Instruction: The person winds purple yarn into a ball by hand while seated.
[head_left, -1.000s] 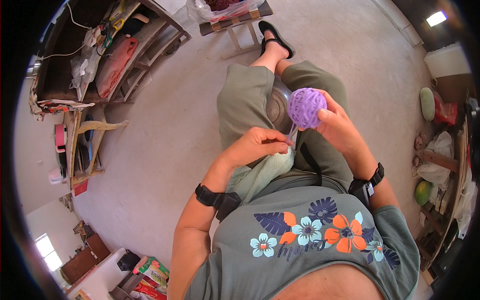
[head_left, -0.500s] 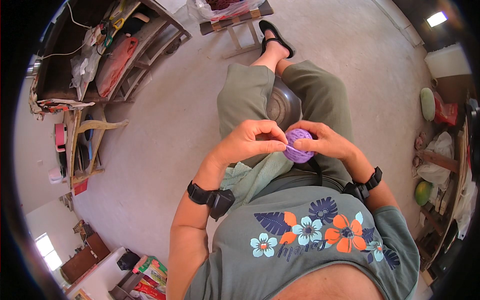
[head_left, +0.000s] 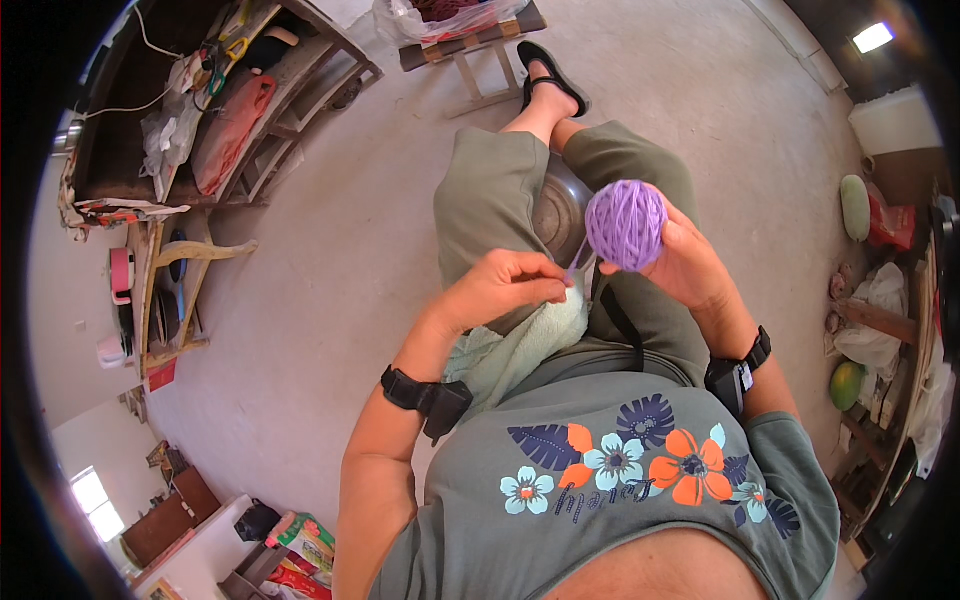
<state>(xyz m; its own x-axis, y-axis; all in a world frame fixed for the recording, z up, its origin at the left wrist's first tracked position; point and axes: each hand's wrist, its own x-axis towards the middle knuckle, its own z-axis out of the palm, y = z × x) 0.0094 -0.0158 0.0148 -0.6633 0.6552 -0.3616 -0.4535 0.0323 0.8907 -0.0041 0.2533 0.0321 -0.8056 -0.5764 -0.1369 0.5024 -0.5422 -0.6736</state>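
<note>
A round ball of purple yarn point(head_left: 626, 226) is held up in my right hand point(head_left: 693, 262), whose fingers wrap its right side and underside. From the ball's lower left a purple strand point(head_left: 577, 262) runs down to my left hand point(head_left: 512, 287). Thumb and forefinger of that hand are pinched together on the strand. Under the hands a pale green towel point(head_left: 535, 345) lies across my lap. Between my knees a round metal bowl-like object point(head_left: 563, 213) shows, partly covered by my trousers and the ball.
At the far left stands a wooden shelf point(head_left: 290, 110) with bags and scissors. A small bench point(head_left: 473, 42) ahead carries a plastic bag point(head_left: 440, 20) of dark reddish stuff. Along the right wall are a long pale green gourd point(head_left: 855, 208), a green melon point(head_left: 846, 386) and plastic bags.
My right hand has lifted the yarn ball away from my left hand, up and to the right, and turned it. A short strand now stretches between the hands.
</note>
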